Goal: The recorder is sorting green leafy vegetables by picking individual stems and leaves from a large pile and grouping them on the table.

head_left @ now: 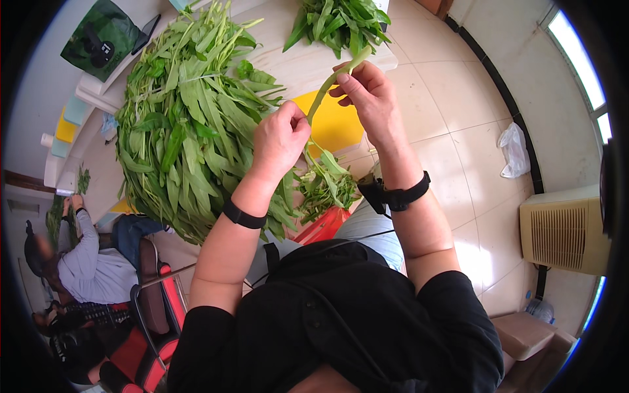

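A long, pale green water spinach stem stretches between my two hands. My left hand is closed in a pinch on its lower end. My right hand grips it higher up between thumb and fingers, and its tip sticks out beyond them. Below my left hand, a leafy part hangs over a heap of greens by a red container near my lap. Left of my hands, a big pile of leafy water spinach covers the table and hangs over its edge.
A smaller bunch of greens lies at the table's far end. A green bag stands at the far left. Another person handles greens at the left. A plastic bag and a beige air conditioner are at the right.
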The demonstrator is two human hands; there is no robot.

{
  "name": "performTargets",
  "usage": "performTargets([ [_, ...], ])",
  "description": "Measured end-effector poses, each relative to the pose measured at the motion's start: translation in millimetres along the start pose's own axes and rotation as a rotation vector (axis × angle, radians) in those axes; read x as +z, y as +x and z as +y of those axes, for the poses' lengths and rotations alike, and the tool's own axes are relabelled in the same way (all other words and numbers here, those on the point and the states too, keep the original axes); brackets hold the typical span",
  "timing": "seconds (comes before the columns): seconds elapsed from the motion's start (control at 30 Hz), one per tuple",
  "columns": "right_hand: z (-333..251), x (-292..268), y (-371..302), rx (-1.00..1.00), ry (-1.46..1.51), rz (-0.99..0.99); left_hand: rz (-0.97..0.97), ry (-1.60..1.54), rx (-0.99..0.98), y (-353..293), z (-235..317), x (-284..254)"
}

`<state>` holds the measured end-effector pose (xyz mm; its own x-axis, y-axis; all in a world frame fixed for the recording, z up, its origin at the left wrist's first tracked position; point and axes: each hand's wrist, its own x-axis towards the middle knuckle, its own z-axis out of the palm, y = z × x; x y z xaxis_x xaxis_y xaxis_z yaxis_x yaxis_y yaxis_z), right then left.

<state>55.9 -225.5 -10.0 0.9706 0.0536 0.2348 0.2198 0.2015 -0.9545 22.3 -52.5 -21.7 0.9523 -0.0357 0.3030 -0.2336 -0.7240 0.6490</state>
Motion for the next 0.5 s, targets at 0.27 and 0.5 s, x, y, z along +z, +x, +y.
performTargets([
  [0.27, -2, -9, 5, -0.033, 0.156, 0.077, 0.003, -0.616, -0.184, 4, -37, 15],
  [0.5, 4, -4, -1, 0.086, 0.215, 0.021, -0.215, -0.746, -0.133, 13, -20, -1],
])
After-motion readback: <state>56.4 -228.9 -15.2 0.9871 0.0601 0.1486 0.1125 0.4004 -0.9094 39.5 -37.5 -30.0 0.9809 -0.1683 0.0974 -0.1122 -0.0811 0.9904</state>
